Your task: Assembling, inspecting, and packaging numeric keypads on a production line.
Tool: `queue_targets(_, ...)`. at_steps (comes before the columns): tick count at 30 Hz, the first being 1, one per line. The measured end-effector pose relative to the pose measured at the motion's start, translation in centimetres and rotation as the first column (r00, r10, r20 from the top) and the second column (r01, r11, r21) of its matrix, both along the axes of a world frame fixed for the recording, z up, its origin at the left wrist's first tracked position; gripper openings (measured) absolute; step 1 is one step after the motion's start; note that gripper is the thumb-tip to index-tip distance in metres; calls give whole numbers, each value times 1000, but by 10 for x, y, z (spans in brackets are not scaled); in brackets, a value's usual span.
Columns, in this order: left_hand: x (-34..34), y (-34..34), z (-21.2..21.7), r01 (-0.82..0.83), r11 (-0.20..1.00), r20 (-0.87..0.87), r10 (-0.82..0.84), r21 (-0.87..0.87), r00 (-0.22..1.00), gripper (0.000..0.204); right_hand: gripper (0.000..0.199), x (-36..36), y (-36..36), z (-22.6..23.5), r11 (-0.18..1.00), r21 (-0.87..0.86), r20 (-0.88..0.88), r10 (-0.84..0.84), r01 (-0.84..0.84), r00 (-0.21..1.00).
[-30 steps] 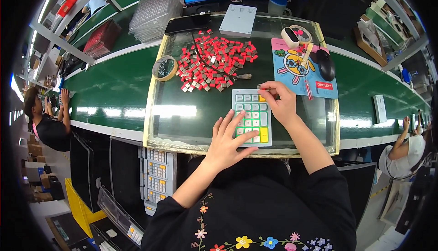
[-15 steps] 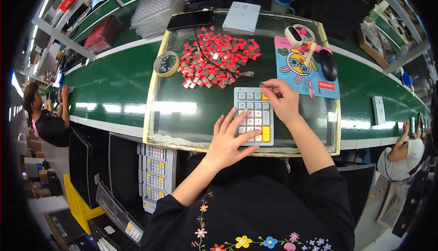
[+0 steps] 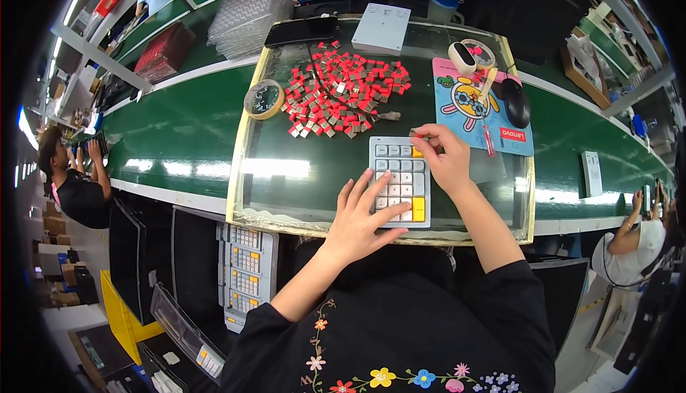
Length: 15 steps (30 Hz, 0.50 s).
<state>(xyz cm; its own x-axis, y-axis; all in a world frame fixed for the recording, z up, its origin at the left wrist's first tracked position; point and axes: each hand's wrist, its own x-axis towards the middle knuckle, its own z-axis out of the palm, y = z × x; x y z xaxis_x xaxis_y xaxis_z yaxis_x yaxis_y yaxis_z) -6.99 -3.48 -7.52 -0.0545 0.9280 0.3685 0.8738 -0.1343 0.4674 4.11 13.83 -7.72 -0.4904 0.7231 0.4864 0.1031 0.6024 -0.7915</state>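
Numeric keypad [image 3: 400,181], grey with one yellow key, lying on the glass-topped bench [image 3: 314,171] between both hands.
Head view: left hand [image 3: 361,218] rests flat on its lower left edge, fingers spread; right hand [image 3: 446,161] at its top right corner, fingertips pinched together, on what I cannot tell. Heap of red key switches [image 3: 343,93] behind; tape roll [image 3: 263,98] left.

A black top with pushed-up sleeves carries embroidered colourful flowers along its front.

Green bench [image 3: 179,118] under clear mat [image 3: 314,171]
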Motion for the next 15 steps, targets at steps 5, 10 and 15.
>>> queue_targets(5, 0, 0, 1, 3, 1000, -12, -3, -7, 1000, 39, 19, 0, 1, -2, 1000, -6, -23, 0, 0, 1000)
queue_targets(10, 0, -1, 1, -5, 1000, -3, 5, -9, 1000, 39, 19, -2, 1, -4, 1000, 10, -11, 2, -2, 1000)
queue_targets(15, 1, 0, 2, -5, 1000, -8, 5, -20, 1000, 39, 21, 2, 2, -3, 1000, 13, 11, 4, -4, 1000)
